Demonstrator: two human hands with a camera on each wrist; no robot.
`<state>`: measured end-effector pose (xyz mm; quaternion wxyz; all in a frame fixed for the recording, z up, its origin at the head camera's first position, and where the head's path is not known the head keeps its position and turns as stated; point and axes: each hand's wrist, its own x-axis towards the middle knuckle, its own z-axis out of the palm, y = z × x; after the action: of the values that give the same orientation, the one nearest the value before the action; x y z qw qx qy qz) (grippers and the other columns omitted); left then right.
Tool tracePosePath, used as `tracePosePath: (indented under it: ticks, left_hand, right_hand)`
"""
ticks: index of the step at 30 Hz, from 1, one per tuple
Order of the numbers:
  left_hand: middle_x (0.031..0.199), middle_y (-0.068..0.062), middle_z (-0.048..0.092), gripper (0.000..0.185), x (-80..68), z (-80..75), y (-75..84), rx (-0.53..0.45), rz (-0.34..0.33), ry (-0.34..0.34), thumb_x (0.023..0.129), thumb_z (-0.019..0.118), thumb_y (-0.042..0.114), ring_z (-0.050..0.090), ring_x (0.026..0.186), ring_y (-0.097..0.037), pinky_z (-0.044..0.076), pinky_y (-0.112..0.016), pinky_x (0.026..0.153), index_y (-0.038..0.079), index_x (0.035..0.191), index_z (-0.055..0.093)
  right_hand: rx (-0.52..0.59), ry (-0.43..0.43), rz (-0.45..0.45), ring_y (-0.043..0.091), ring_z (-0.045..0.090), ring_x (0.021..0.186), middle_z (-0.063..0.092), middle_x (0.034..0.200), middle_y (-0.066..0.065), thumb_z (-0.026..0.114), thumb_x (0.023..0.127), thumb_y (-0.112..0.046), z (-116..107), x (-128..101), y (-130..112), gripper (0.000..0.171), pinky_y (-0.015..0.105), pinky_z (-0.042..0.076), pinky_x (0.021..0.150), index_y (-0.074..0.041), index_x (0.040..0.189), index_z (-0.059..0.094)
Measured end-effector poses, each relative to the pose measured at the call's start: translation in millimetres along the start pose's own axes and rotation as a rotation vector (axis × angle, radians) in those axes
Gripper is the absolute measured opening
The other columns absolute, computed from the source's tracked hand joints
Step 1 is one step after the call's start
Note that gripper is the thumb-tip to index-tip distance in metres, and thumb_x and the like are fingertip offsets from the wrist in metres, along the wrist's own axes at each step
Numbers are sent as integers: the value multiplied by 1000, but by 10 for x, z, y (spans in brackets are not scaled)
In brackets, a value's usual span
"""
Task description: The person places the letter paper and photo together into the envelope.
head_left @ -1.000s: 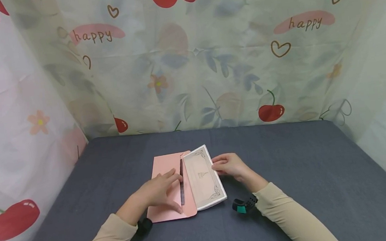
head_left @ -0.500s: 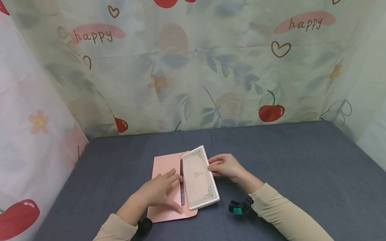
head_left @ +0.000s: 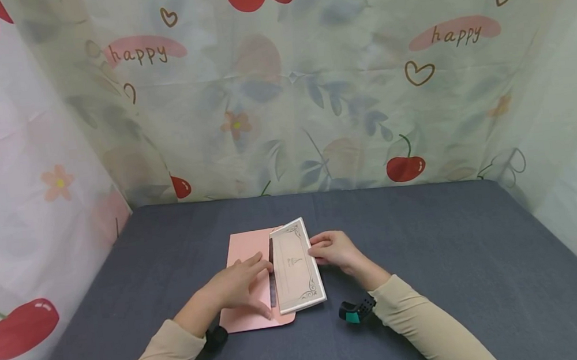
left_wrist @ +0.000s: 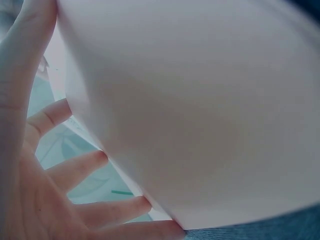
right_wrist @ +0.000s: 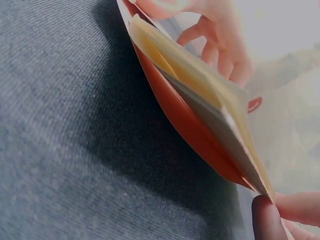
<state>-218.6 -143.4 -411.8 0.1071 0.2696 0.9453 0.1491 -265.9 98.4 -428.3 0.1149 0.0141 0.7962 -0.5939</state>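
Observation:
A pink envelope (head_left: 246,241) lies on the table with its mouth toward the right and its flap spread flat under a card. My left hand (head_left: 233,287) rests over the envelope, its spread fingertips and thumb touching the mouth's edge. In the left wrist view, fairly straight fingers (left_wrist: 77,170) meet that edge of the pale envelope (left_wrist: 190,120). My right hand (head_left: 334,251) pinches the right edge of a cream folded card (head_left: 297,286) with scroll-patterned corners. The card sits tilted over the flap, beside the dark gap of the mouth. Layered leaves of the card (right_wrist: 195,70) show in the right wrist view.
A dark blue-grey cloth (head_left: 419,237) covers the table. Patterned curtains (head_left: 287,116) with cherries and flowers surround it at the back and sides. A black strap with a teal part (head_left: 352,316) is by the right wrist, and a black device (head_left: 216,337) by the left.
My right hand has brought the card leftward, closer to the envelope's mouth and over more of the flap. The left hand and envelope have stayed in place.

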Motion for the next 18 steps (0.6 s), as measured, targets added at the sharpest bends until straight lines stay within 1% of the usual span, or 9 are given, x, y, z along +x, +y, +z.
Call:
tracePosePath:
  ticks: [7,12,18]
  left_hand:
    - [149,-21,33,80,-1,-1,-3,-3,-11,-1,55,79,61,41,131,-42,31,-59,105,25,120,49]
    - [149,-21,34,80,3,4,-9,0,-9,-1,55,79,61,42,131,-41,31,-59,106,25,119,49]
    - [149,-20,32,81,2,-1,-4,-4,-26,-12,54,78,63,41,129,-47,33,-60,103,25,121,49]
  right_hand:
    - [-15,-8,-20,10,65,71,69,97,22,64,82,2,2,-12,-39,29,28,57,66,8,111,59]
    - [-32,-4,-26,11,65,69,70,97,21,64,82,1,-6,-34,-86,28,28,56,64,7,110,60]
    - [-12,-26,-29,11,64,68,69,95,21,65,81,0,26,-60,-91,30,28,56,63,7,110,59]
